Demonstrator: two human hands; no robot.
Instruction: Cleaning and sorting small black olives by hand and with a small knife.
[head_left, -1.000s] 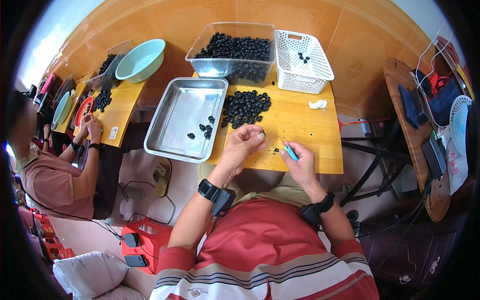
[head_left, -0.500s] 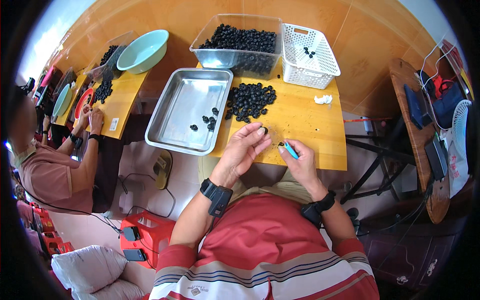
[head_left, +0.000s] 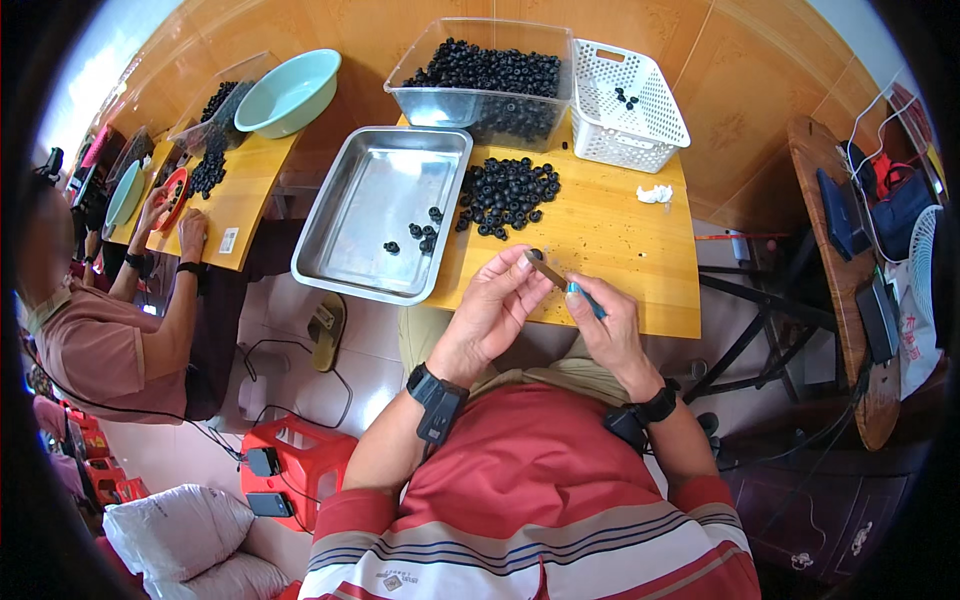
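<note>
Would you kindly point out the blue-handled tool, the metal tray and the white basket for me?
Blue-handled tool [head_left: 547, 270]: head view, on its flat brownish blade.
Metal tray [head_left: 372, 215]: head view, on its bare bottom.
White basket [head_left: 622, 150]: head view, on its near wall.

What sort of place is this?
Probably a small hand-work workshop: a clear bin of black pieces, a metal tray holding a few, and a co-worker at another yellow table.

Brightly lit w/ upper-L glare, edges fisheye-warped.
</note>
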